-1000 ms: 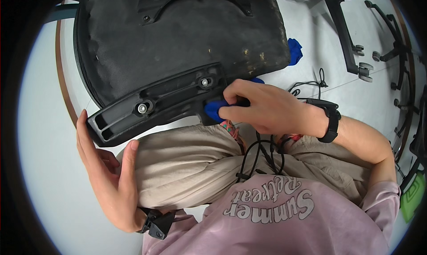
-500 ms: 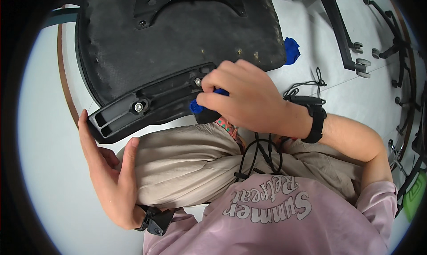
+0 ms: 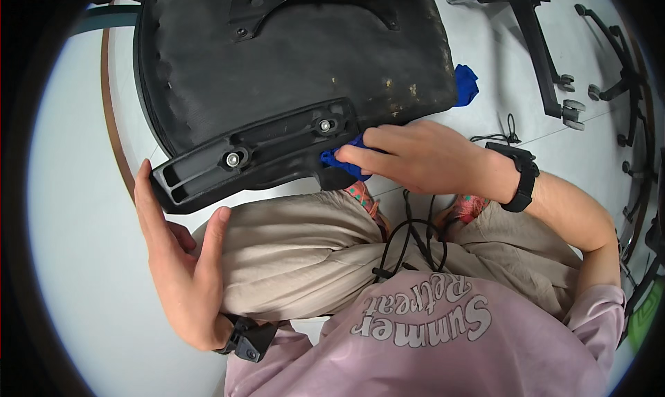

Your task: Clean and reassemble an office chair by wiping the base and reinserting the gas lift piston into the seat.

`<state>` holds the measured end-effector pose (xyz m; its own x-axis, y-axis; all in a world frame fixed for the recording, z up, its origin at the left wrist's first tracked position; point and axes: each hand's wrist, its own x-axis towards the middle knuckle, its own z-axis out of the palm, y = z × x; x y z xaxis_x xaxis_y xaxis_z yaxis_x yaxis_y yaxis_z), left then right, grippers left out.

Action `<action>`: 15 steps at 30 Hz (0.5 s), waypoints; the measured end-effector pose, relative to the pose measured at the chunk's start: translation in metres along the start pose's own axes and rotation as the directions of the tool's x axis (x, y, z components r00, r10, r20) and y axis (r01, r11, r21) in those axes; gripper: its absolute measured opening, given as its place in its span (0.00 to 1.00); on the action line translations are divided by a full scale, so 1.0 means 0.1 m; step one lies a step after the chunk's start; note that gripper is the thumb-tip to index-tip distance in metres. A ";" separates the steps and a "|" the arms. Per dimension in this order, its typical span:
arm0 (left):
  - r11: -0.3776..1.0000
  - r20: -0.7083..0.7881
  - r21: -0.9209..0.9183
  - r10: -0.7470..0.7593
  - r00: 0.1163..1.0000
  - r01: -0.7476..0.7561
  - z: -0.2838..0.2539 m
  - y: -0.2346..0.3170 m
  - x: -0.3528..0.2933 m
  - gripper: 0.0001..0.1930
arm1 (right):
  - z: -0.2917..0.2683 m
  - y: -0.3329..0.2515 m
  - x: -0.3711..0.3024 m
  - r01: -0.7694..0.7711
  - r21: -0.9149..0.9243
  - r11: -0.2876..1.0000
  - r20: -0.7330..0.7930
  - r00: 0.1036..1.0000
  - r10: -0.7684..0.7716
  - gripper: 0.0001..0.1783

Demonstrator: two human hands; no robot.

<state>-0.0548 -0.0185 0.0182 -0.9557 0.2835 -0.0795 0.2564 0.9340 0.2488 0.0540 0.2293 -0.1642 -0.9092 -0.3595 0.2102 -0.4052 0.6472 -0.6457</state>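
At the left of the frame, the left hand [image 3: 183,279] is held with thumb and fingers spread, a black armrest's [image 3: 277,147] near end touched by fingers. The armrest is slanted across the centre-left, below a black cushion [image 3: 291,57]. At centre, against its right end, a blue cloth [image 3: 335,160] is pinched by the right hand [image 3: 433,160]. At upper right, a wheeled chair leg [image 3: 540,57] is seen.

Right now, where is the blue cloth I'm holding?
In the head view, the blue cloth is near the picture's middle, held in the right hand by the right end of the black part with two bolts.
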 end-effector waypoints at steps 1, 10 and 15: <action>1.000 -0.001 0.008 0.009 1.000 -0.009 0.00 -0.01 -0.01 0.46 | -0.03 0.00 0.06 0.047 -0.044 0.998 -0.027 0.998 -0.048 0.25; 0.999 0.025 0.020 -0.033 0.999 0.033 -0.02 -0.02 0.01 0.48 | 0.05 -0.22 0.30 -0.007 0.049 0.999 -0.140 0.990 0.014 0.11; 0.999 0.010 0.044 -0.002 1.000 0.002 0.00 -0.07 0.01 0.48 | -0.07 -0.30 0.35 -0.186 0.162 0.969 -0.255 0.941 0.224 0.12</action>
<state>-0.0576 -0.0246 0.0164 -0.9548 0.2834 -0.0893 0.2607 0.9432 0.2058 0.0337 0.2019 -0.1323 -0.9703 -0.0218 0.2407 -0.2076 0.5850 -0.7840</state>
